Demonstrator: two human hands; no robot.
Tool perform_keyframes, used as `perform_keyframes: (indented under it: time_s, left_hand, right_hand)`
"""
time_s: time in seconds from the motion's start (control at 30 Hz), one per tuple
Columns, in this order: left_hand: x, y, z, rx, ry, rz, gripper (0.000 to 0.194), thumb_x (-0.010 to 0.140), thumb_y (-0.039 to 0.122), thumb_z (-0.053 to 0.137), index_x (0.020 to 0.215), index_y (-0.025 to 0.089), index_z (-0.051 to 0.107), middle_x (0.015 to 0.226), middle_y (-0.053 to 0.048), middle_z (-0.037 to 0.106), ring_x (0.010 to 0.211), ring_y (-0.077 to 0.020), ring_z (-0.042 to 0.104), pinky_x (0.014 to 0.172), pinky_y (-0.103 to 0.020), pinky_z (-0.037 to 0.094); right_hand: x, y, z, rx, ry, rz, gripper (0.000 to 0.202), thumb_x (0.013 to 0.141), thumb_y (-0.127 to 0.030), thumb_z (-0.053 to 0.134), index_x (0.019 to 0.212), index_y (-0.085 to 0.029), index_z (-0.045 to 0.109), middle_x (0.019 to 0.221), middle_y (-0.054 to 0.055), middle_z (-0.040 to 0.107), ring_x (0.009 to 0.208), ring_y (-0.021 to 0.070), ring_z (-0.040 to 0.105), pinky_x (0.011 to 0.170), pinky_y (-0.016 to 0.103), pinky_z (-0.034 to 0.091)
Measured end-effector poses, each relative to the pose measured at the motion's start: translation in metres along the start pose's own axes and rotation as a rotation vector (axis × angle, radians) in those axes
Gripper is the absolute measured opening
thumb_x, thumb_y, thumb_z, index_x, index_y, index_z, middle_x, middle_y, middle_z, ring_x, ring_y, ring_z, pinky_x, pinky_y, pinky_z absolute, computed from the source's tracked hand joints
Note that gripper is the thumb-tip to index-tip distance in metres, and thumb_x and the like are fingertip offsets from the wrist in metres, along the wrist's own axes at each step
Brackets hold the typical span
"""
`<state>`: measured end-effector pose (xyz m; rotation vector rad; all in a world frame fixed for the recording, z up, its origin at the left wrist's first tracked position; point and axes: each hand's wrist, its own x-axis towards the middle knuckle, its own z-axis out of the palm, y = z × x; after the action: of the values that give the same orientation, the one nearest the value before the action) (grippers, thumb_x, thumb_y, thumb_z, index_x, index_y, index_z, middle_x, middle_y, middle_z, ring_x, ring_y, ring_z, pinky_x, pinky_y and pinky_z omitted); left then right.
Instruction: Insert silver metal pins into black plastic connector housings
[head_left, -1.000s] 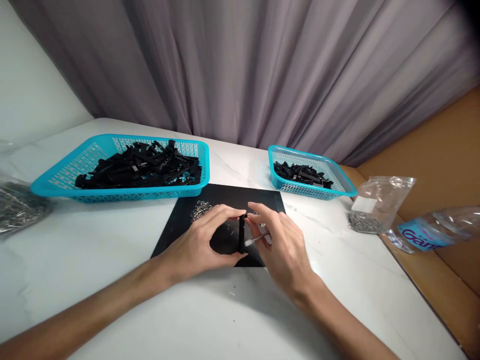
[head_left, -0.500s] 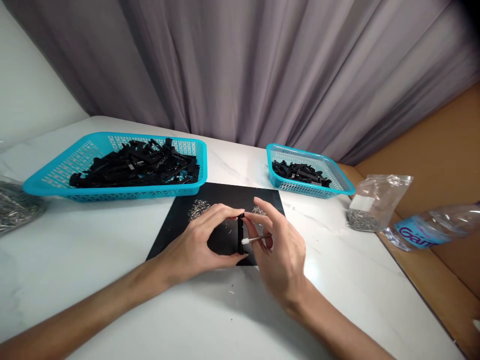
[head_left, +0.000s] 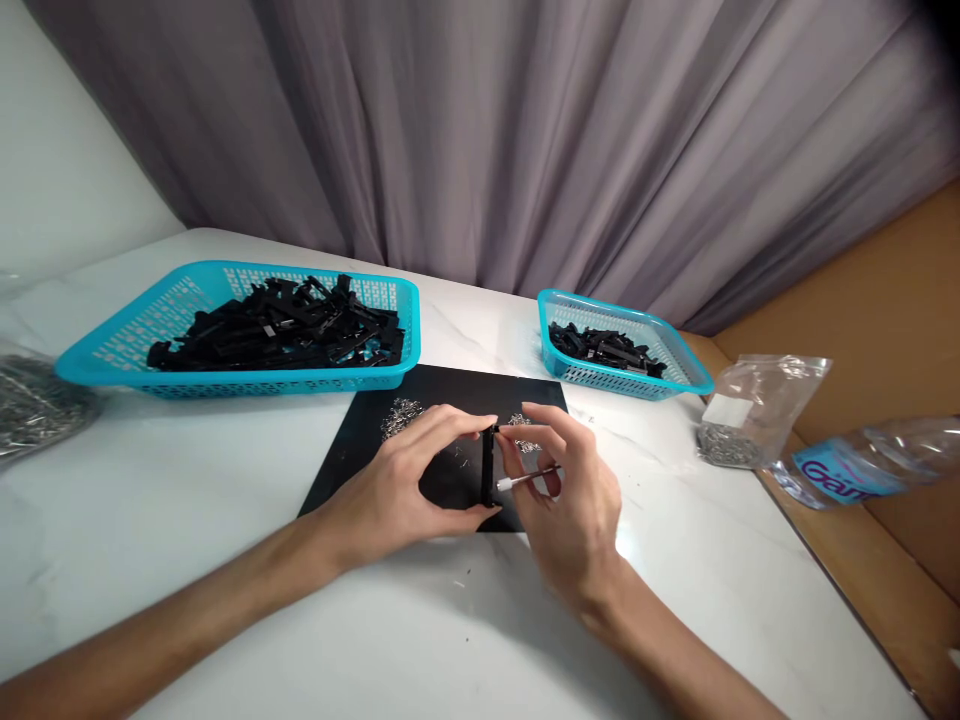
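Observation:
My left hand [head_left: 401, 485] grips a narrow black plastic part [head_left: 487, 468] by its two ends, thumb at the near end and index finger at the far end. Beside it, my right hand [head_left: 574, 505] has a thin metal tool with a white tip [head_left: 505, 484] tucked between its fingers. The right thumb and index fingertip meet at the part's far end; anything tiny pinched there is too small to make out. Underneath lies a black mat [head_left: 349, 440]. Small metal pieces form one heap [head_left: 401, 414] on its left and another heap [head_left: 523, 430] behind my right hand.
A large blue basket [head_left: 97, 366] of black parts stands at back left, a smaller blue basket [head_left: 637, 384] of them at back right. Clear bags of metal pieces lie at far left [head_left: 37, 410] and right [head_left: 731, 440], near a plastic bottle [head_left: 855, 470]. A curtain [head_left: 465, 130] hangs behind.
The whole view has shifted slightly. My right thumb and index fingertip remain at the part's far end, and the white tool tip sits a little farther from the part.

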<state>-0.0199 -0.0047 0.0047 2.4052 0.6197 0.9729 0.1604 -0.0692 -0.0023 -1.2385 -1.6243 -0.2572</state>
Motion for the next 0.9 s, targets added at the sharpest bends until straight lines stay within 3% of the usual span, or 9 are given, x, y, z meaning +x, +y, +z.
perform_keyframes:
  time_s: [0.27,0.43,0.6,0.73,0.9]
  left_hand:
    - [-0.002,-0.001,0.004,-0.021,0.001,-0.005,0.065,0.077,0.016,0.081,0.135,0.025,0.053,0.121,-0.005,0.063,0.111,-0.0224,0.064,0.095,-0.035,0.054]
    - [0.0,-0.002,0.004,-0.056,0.037,-0.018,0.065,0.072,0.015,0.083,0.13,0.024,0.056,0.116,-0.004,0.065,0.105,-0.0223,0.066,0.092,-0.035,0.054]
    - [0.003,-0.005,-0.001,-0.119,0.068,-0.03,0.063,0.073,0.023,0.087,0.129,0.023,0.059,0.115,-0.006,0.068,0.102,-0.0234,0.067,0.089,-0.037,0.055]
    - [0.001,-0.008,-0.004,-0.272,0.026,-0.098,0.068,0.073,0.025,0.089,0.133,0.026,0.058,0.12,-0.006,0.067,0.107,-0.0241,0.067,0.095,-0.037,0.055]
    - [0.001,-0.006,-0.003,-0.386,0.036,-0.126,0.069,0.07,0.022,0.091,0.131,0.028,0.06,0.123,-0.005,0.067,0.115,-0.024,0.065,0.101,-0.035,0.055]
  right_hand:
    - [-0.002,-0.005,0.004,-0.015,-0.043,0.034,0.036,0.099,-0.008,0.053,0.132,-0.02,0.048,0.088,0.0,0.076,0.072,0.0143,0.072,0.059,0.027,0.053]
    - [-0.009,-0.006,0.004,-0.014,-0.033,0.02,0.05,0.101,-0.009,0.055,0.147,-0.023,0.042,0.101,0.002,0.079,0.074,0.0134,0.073,0.062,0.028,0.055]
    - [-0.007,-0.009,-0.004,0.025,-0.034,-0.017,0.06,0.099,-0.007,0.059,0.153,-0.028,0.041,0.111,0.002,0.08,0.061,0.0111,0.069,0.052,0.028,0.052]
    - [-0.004,-0.008,-0.007,0.066,-0.022,-0.068,0.065,0.097,-0.005,0.062,0.154,-0.03,0.041,0.116,0.002,0.079,0.056,0.0098,0.067,0.049,0.027,0.051]
    - [-0.007,-0.007,-0.006,0.066,-0.064,-0.11,0.06,0.1,-0.005,0.057,0.154,-0.025,0.042,0.118,0.005,0.078,0.064,0.0103,0.068,0.058,0.028,0.052]
